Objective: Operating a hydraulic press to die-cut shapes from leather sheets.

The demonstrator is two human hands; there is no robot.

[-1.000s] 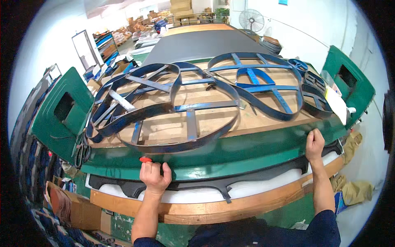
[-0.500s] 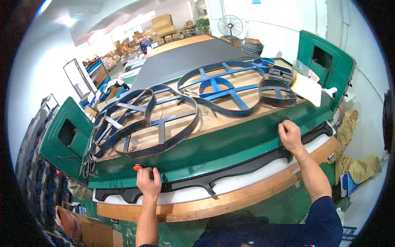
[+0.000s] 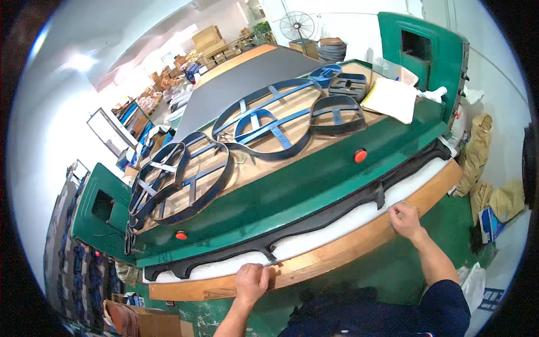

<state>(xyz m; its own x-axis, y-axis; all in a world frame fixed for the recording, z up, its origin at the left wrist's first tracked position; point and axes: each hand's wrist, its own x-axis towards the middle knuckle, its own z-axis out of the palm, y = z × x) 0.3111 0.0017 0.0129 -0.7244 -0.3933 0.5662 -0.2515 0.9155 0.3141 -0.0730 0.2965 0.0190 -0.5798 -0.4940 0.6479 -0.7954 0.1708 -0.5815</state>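
Observation:
My left hand point(image 3: 252, 282) is closed, its fingers curled at the wooden board point(image 3: 331, 259) along the front of the green press. My right hand point(image 3: 405, 219) is also closed, farther right along the same board. Whether either hand grips the board's edge is hidden. Behind the hands, on a white pad point(image 3: 341, 223), lies a black sheet point(image 3: 323, 221) with a scalloped cut edge. Two red push buttons sit on the press front: a left button point(image 3: 181, 235) and a right button point(image 3: 360, 155).
Large black-and-blue metal cutting dies point(image 3: 196, 199) lie on the press's wooden top. A notebook point(image 3: 391, 100) rests at their right. Green press columns point(image 3: 425, 56) stand at both ends. Beyond stretches dark sheet material point(image 3: 252, 78). A cardboard box point(image 3: 147, 322) stands on the floor at lower left.
Both my hands have come off the press front beside the red buttons and back toward me, onto the wooden board. The right button is now uncovered. The view has shifted.

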